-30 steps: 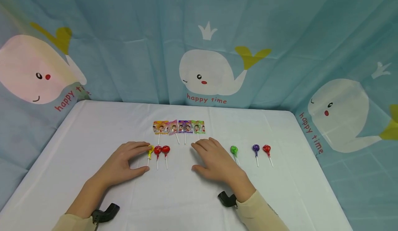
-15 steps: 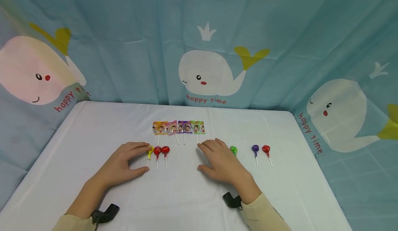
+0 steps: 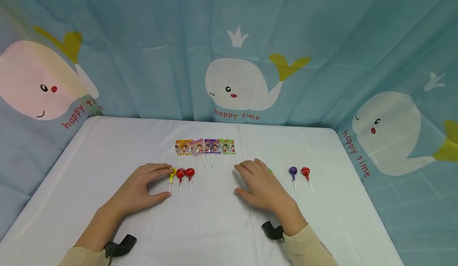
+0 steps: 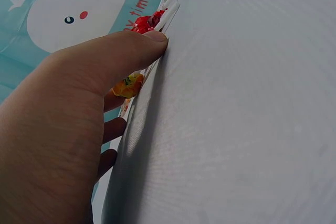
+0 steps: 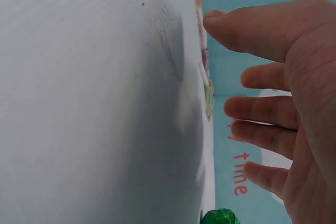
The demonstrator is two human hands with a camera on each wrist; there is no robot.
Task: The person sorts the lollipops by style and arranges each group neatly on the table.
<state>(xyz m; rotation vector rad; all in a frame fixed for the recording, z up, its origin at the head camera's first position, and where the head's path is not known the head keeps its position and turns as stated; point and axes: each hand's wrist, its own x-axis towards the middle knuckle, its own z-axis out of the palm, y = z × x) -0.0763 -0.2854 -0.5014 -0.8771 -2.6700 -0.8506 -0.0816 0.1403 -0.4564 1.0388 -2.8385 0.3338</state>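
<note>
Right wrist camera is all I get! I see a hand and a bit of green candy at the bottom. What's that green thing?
Observer: It's a green lollipop lying on the white table; the head view shows the right hand covering most of it.
Child: Are there more lollipops?
Observer: Yes. Just right of that hand lie a purple lollipop and a red lollipop, side by side and apart.
Child: What's the other hand doing?
Observer: The left hand rests on the table with its fingertips at a yellow lollipop; two red ones lie right beside it.
Child: Anything else?
Observer: Four wrapped flat lollipops sit in a row behind both hands.
</note>
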